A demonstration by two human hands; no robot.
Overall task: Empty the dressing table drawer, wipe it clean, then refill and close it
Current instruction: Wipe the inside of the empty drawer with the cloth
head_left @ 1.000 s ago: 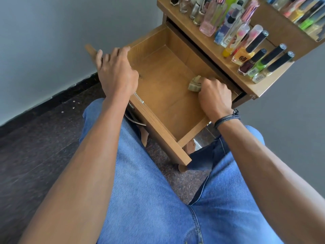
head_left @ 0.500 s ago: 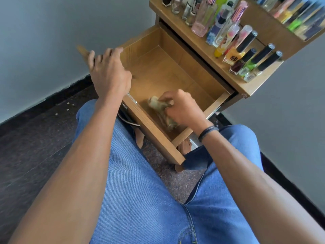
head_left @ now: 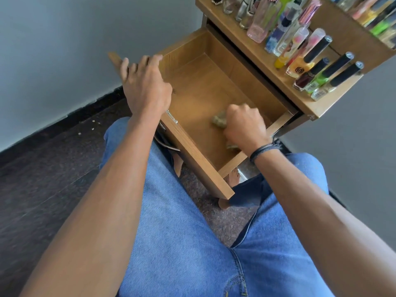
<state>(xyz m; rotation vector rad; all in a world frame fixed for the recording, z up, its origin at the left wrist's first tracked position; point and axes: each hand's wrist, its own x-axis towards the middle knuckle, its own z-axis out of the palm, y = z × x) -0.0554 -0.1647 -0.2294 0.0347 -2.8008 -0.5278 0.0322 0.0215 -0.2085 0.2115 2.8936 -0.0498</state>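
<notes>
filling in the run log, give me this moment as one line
stage: wipe | left hand: rests on drawer front | right hand: grips cloth on drawer floor | drawer: open

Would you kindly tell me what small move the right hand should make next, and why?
Probably sweep the cloth toward the back of the drawer: the right hand grips it near the front, and the left hand rests on the front panel.

Soft, even daylight, faint shadows inside the drawer (head_left: 203, 93), slight motion blur throughout, wide-angle bending toward the edges.
</notes>
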